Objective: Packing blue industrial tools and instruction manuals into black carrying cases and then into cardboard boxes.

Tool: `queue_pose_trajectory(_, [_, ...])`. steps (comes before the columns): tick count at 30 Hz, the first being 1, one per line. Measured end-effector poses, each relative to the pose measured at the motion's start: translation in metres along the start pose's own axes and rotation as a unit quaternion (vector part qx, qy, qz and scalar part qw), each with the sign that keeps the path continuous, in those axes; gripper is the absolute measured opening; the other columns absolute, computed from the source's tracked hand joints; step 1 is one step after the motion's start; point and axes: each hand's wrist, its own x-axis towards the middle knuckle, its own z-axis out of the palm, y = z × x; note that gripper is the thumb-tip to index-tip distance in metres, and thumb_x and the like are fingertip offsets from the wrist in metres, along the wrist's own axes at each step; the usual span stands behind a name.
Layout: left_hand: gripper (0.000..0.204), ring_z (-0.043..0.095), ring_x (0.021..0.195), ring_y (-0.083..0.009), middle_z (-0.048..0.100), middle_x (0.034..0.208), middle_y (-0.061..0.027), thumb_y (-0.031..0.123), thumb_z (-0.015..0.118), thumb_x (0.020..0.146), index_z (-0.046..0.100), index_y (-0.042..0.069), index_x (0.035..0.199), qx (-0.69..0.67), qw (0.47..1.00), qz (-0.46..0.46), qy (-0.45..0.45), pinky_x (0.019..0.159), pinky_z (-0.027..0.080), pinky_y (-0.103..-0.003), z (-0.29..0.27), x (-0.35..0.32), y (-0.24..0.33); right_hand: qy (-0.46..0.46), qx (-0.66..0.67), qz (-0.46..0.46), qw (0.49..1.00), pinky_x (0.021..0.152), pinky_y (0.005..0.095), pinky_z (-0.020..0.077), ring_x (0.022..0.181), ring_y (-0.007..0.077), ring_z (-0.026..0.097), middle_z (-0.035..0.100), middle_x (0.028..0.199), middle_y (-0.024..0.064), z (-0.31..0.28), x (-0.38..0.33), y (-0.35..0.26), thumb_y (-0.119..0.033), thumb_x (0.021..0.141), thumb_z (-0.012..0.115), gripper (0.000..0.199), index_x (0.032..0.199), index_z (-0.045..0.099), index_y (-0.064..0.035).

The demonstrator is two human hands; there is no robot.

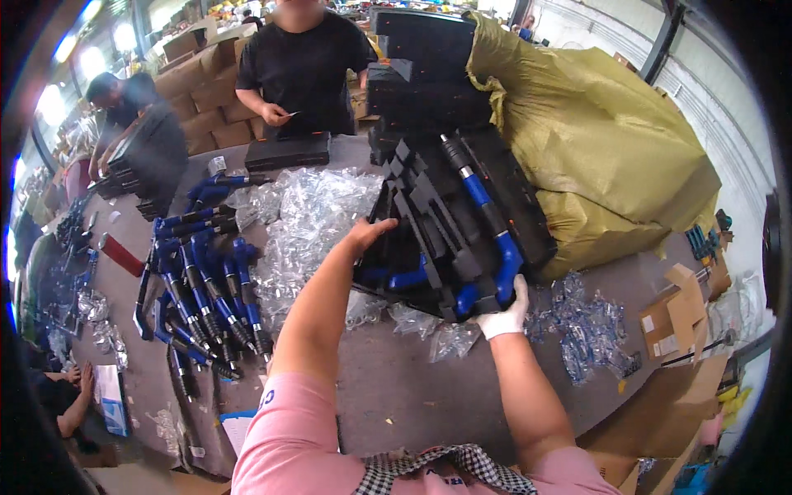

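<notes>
An open black case (528, 198) with dark foam strips (425, 202) is tilted in front of me. Along its right side lies a long blue-and-black tool (477, 191) with a bent blue handle; more blue parts show lower in the case. My left hand (367, 235), bare, grips the case's left edge, its thumb over the rim. In a white glove, my right hand (505, 313) holds the near right corner, close against the blue handle. Some of its fingers are hidden beneath the case.
Several similar blue-and-black tools (202, 289) lie piled at left. Clear plastic bags (318, 206) heap behind my left arm, with more bags (586, 330) at right. Black cases (425, 91) are stacked beside a yellow sack (602, 140). A person (305, 74) stands across the table.
</notes>
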Motion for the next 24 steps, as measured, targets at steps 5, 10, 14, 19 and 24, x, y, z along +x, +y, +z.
queue_pose_trajectory(5, [0.094, 0.061, 0.109, -0.0341, 0.062, 0.115, -0.0271, 0.053, 0.075, 0.064, 0.05, -0.015, 0.123, 0.065, 0.992, -0.071, 0.079, 0.093, 0.047, -0.037, 0.051, -0.038, -0.007, -0.043, 0.024, -0.012, 0.999, 0.101, 0.0442, 0.0432, 0.111, 0.0306, 0.056, 0.061, 0.119, 0.0101, -0.032, 0.011, -0.032, -0.029, 0.079, 0.064, 0.044, 0.118, 0.059, -0.0083])
queue_pose_trajectory(10, [0.09, 0.058, 0.111, -0.0377, 0.059, 0.117, -0.0276, 0.045, 0.08, 0.064, 0.044, -0.012, 0.123, -0.048, 0.967, -0.09, 0.232, 0.096, 0.044, -0.041, 0.147, -0.134, -0.027, -0.043, -0.074, -0.023, 0.996, 0.091, 0.0438, 0.0498, 0.094, 0.0282, 0.061, 0.066, 0.1, 0.0097, -0.072, 0.022, -0.113, -0.025, 0.077, 0.064, 0.025, 0.096, 0.063, -0.008])
queue_pose_trajectory(14, [0.093, 0.054, 0.116, -0.0375, 0.053, 0.123, -0.0287, 0.043, 0.081, 0.064, 0.037, -0.012, 0.124, -0.074, 0.969, -0.102, 0.211, 0.101, 0.041, -0.041, 0.19, -0.175, -0.039, -0.08, -0.171, -0.018, 0.982, 0.096, 0.0432, 0.0481, 0.103, 0.0287, 0.062, 0.068, 0.107, 0.0128, -0.103, 0.019, -0.158, -0.032, 0.079, 0.06, 0.036, 0.103, 0.065, -0.0064])
queue_pose_trajectory(19, [0.092, 0.056, 0.113, -0.0403, 0.056, 0.119, -0.03, 0.053, 0.076, 0.066, 0.039, -0.012, 0.119, 0.019, 0.98, -0.106, 0.167, 0.097, 0.044, -0.043, 0.181, -0.174, -0.033, -0.095, -0.117, 0.001, 0.989, 0.104, 0.0469, 0.0412, 0.118, 0.0345, 0.054, 0.057, 0.129, 0.0162, -0.09, 0.003, -0.143, -0.04, 0.084, 0.053, 0.059, 0.131, 0.05, -0.0055])
queue_pose_trajectory(24, [0.09, 0.056, 0.112, -0.0408, 0.056, 0.117, -0.0322, 0.051, 0.078, 0.065, 0.042, -0.015, 0.115, -0.009, 0.974, 0.009, 0.225, 0.096, 0.045, -0.044, 0.172, -0.166, -0.049, -0.197, -0.122, -0.027, 0.972, 0.109, 0.0464, 0.0341, 0.127, 0.0362, 0.044, 0.047, 0.14, 0.0172, -0.091, 0.018, -0.115, -0.039, 0.086, 0.045, 0.064, 0.138, 0.044, -0.0016])
